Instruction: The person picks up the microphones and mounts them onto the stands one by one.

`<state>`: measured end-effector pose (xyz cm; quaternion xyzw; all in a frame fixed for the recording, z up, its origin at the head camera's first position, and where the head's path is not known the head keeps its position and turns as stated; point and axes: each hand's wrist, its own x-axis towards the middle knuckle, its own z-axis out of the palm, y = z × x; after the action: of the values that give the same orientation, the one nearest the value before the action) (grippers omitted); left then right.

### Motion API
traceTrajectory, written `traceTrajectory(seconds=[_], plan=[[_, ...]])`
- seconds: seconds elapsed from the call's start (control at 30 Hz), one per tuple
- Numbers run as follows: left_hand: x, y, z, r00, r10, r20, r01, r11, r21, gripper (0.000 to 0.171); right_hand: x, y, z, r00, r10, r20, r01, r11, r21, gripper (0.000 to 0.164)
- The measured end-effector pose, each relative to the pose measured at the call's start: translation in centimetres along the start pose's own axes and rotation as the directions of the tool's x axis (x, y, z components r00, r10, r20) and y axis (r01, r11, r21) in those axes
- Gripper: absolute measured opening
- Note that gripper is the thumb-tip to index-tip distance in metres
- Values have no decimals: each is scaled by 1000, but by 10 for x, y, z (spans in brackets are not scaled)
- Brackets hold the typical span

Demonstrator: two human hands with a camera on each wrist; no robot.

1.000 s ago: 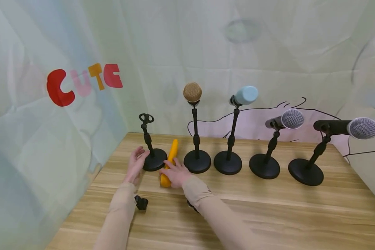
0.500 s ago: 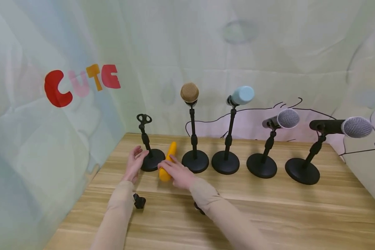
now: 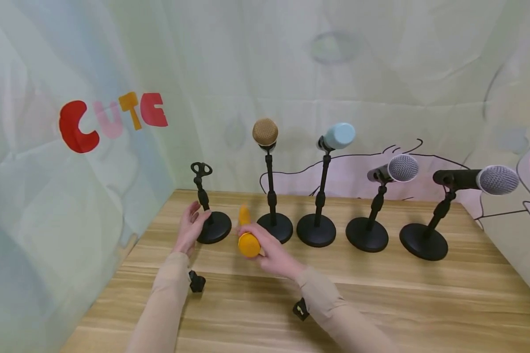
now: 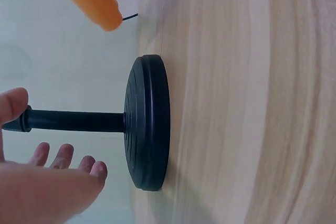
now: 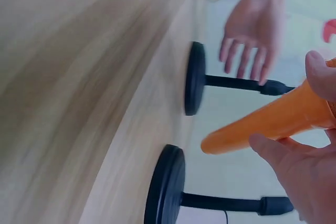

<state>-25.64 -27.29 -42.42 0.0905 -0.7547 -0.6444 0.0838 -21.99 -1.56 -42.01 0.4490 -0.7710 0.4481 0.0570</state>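
My right hand (image 3: 276,251) grips an orange microphone (image 3: 249,245) near its round head, which faces the head camera. The narrow tail of the microphone (image 5: 236,134) points away and is clear of the table in the right wrist view. At the far left stands a black microphone stand (image 3: 215,227) with an empty clip (image 3: 201,169) on top. My left hand (image 3: 190,228) is held beside this stand's pole (image 4: 79,120), fingers loosely extended and thumb near the pole; whether the thumb touches it I cannot tell.
Several more black stands line the back of the wooden table (image 3: 247,314), holding a gold microphone (image 3: 265,132), a light blue one (image 3: 340,136) and two silver-headed ones (image 3: 403,168). A printed cloth (image 3: 229,63) hangs behind and to the left.
My right hand has closed round the orange microphone, lifted it off the table and tilted its head toward the camera. My left hand has stayed by the empty stand.
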Motion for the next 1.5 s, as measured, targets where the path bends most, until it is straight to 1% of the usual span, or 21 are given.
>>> traceTrajectory(seconds=[0.07,0.17,0.3,0.43,0.5,0.73,0.9,1.13,1.23,1.33,1.5], plan=[[0,0,1,1000,4,2,-4,1000,13,73,-9,-2,-6,1000,9,-20,-7,997,76,52],[0,1,3,1000,11,6,-11,1000,17,72,-25,-5,-15,998,30,-58,-19,983,181,54],[1,1,4,1000,24,3,-24,1000,17,69,-41,-7,-28,993,58,-106,-23,951,307,54],[1,1,5,999,37,6,-37,999,24,67,-52,-7,-38,986,98,-134,-38,920,390,53],[1,1,7,999,43,12,-43,999,22,66,-57,-6,-42,984,114,-140,-48,911,409,53],[3,-1,7,998,59,20,-59,998,19,62,-73,-3,-52,978,130,-164,-49,904,425,52],[4,1,8,998,62,30,-63,997,33,61,-80,-2,-59,973,153,-171,-53,877,478,52],[1,1,7,997,75,27,-76,995,65,56,-84,-2,-66,973,146,-178,-31,848,529,52],[-3,1,6,997,78,28,-81,991,104,51,-85,-2,-68,972,145,-184,-16,825,566,51],[-7,1,6,995,97,26,-100,983,154,45,-86,-1,-71,971,142,-193,1,805,594,51],[-12,3,9,986,165,16,-163,946,281,41,-89,0,-77,967,144,-210,21,776,631,48]])
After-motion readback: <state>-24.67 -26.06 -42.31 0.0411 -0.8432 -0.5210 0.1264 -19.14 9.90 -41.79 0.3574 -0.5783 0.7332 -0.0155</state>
